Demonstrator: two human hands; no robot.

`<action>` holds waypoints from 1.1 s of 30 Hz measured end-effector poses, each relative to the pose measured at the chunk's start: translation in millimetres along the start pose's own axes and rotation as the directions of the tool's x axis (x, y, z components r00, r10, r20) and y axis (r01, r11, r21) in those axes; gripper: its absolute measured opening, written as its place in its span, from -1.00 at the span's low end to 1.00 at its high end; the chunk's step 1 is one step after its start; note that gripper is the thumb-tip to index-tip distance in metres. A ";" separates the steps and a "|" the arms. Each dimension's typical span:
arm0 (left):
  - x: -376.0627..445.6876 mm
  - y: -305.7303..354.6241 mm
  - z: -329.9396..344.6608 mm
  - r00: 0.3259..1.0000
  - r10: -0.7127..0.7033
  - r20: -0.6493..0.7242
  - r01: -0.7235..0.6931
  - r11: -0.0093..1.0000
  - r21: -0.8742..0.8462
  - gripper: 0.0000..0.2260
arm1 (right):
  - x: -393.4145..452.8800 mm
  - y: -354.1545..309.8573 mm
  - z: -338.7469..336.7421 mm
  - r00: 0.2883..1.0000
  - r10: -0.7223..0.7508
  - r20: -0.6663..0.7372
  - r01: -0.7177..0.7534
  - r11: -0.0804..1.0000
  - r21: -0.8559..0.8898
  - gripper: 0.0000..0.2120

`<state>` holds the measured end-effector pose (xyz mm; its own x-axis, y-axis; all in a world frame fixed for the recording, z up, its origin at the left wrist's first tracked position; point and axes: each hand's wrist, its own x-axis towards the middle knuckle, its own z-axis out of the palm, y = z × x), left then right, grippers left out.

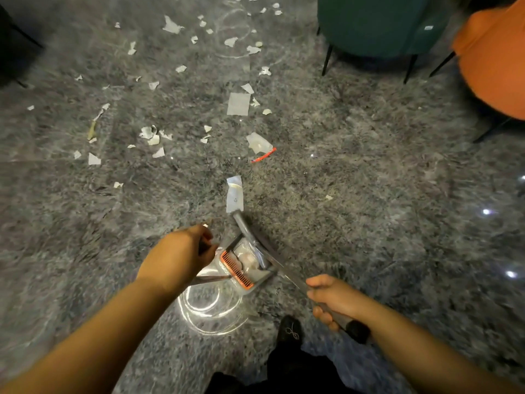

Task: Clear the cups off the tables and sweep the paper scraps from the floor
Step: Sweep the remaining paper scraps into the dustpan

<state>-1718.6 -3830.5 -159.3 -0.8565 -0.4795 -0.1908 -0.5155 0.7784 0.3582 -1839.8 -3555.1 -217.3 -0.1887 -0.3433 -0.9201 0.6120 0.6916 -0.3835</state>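
Both hands grip: my left hand (181,251) the dustpan handle (208,278), right hand (331,301) the broom (255,237) (blurred); I'd keep the dustpan (244,265) flat.

A teal upholstered chair (377,24) stands at the far side on thin black legs, and just beside it, to the right, sits an orange chair (494,58), also on dark legs. The floor (355,172) is glossy grey speckled stone, catching bright ceiling-light reflections (486,212) along its right edge.
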 end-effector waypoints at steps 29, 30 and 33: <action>-52.4 -355.9 -153.5 0.954 -0.301 0.005 0.300 0.953 0.027 -0.88 | 119.3 -152.6 303.1 0.993 -0.063 -0.103 0.028 0.951 -0.308 -0.82; -47.9 -362.3 -154.1 0.957 -0.290 0.015 0.289 0.957 0.026 -0.88 | 122.2 -156.1 313.1 0.993 -0.057 -0.100 0.022 0.948 -0.319 -0.87; -37.9 -376.5 -156.0 0.971 -0.239 0.006 0.239 0.971 0.033 -0.89 | 131.4 -161.9 340.6 0.996 -0.030 -0.079 -0.001 0.934 -0.357 -0.87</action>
<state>-1488.4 -4168.6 -144.3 -0.7086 -0.6491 -0.2768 -0.7056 0.6543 0.2720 -1702.1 -3928.6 -249.0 -0.2671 -0.3121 -0.9117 0.2972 0.8733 -0.3860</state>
